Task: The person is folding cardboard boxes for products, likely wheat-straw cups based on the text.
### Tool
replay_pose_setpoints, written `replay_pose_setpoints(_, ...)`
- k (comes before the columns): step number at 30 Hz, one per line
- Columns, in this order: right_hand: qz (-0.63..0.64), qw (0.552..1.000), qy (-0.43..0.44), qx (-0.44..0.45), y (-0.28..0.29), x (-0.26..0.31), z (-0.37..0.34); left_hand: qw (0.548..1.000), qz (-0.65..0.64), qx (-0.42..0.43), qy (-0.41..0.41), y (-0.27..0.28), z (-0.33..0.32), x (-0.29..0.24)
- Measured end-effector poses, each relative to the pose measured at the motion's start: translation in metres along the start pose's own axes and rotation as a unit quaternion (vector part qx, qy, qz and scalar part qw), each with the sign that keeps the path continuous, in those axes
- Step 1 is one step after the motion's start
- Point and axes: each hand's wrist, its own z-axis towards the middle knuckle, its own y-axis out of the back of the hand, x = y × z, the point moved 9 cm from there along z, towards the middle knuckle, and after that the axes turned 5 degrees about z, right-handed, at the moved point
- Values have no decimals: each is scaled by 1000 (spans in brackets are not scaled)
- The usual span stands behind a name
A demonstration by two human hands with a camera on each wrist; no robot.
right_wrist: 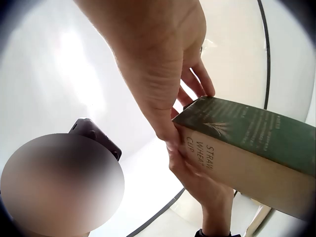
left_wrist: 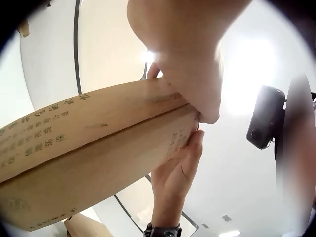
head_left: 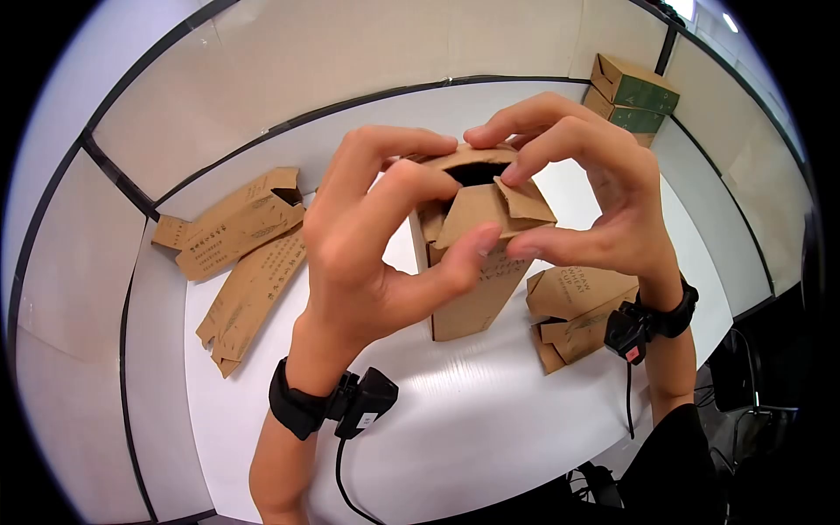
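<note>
A tall brown cardboard box (head_left: 472,306) stands upright in the middle of the white table, its top partly open with a dark gap showing. My left hand (head_left: 359,236) holds the top from the left, thumb on the near flap (head_left: 477,210) and fingers at the far rim. From the right, my right hand (head_left: 604,192) grips a folded side flap (head_left: 525,203) between thumb and fingers. Printed text runs along the box (left_wrist: 98,148) in the left wrist view. The right wrist view shows its green side (right_wrist: 256,128) and the words "STRAW WHEAT CUP".
Flattened, creased cartons (head_left: 241,227) lie at the table's left. Another crumpled carton (head_left: 577,306) lies under my right forearm. Green-and-brown boxes (head_left: 643,92) are stacked in the back right corner. Pale panels (head_left: 350,52) with black edging wall the table in.
</note>
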Motion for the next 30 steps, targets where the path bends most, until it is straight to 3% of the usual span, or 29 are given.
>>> replay_pose_setpoints(3,-38,999,26,8,-1,5,1,993,-62,-94,-20,4,2,2)
replay_pose_setpoints(7,-43,999,8,14,-1,3,0,994,-77,-74,-11,3,0,6)
replay_pose_setpoints(10,-48,999,-4,13,-2,5,-1,999,17,37,-22,-2,4,-3)
replay_pose_setpoints(14,-81,996,-6,29,-2,11,-1,990,84,90,-65,-3,10,-9)
replay_pose_setpoints(22,3,999,-34,13,3,6,-1,995,11,89,-34,5,13,-13)
replay_pose_setpoints(30,-57,997,-9,48,2,11,-1,996,-59,65,-28,2,9,-7)
